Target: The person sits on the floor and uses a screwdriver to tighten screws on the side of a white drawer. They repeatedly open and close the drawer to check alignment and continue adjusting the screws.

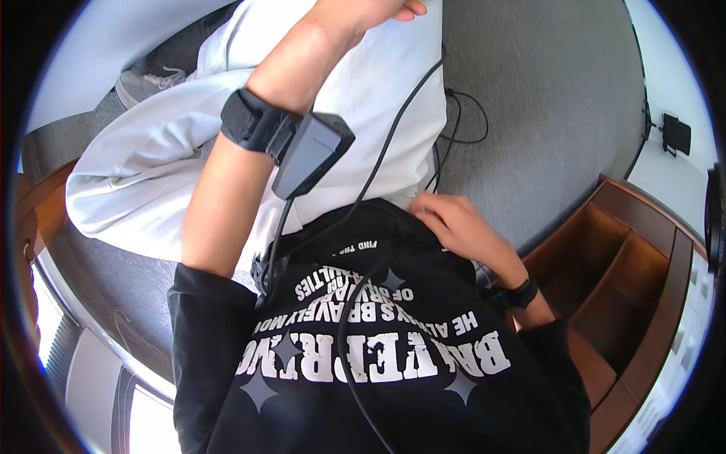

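Observation:
My left hand (370,13) is raised to the top edge of the view, where it is partly cut off, with the fingers curled. A black strap (253,121) on that forearm carries a grey box-shaped device (311,153), and a black cable (393,129) runs from it. My right hand (454,223), with a black wristband (522,293), rests on the hem of my black shirt with white lettering (378,363). Its fingers are bent against the cloth, and I cannot tell whether they pinch it. White trousers (151,181) lie below both hands.
Grey carpet (544,98) covers the floor. A brown wooden unit with open compartments (620,280) stands at the right. A grey shoe (147,82) shows at the upper left, and loose black cables (465,121) lie on the carpet. A small black box (675,135) sits by the white wall.

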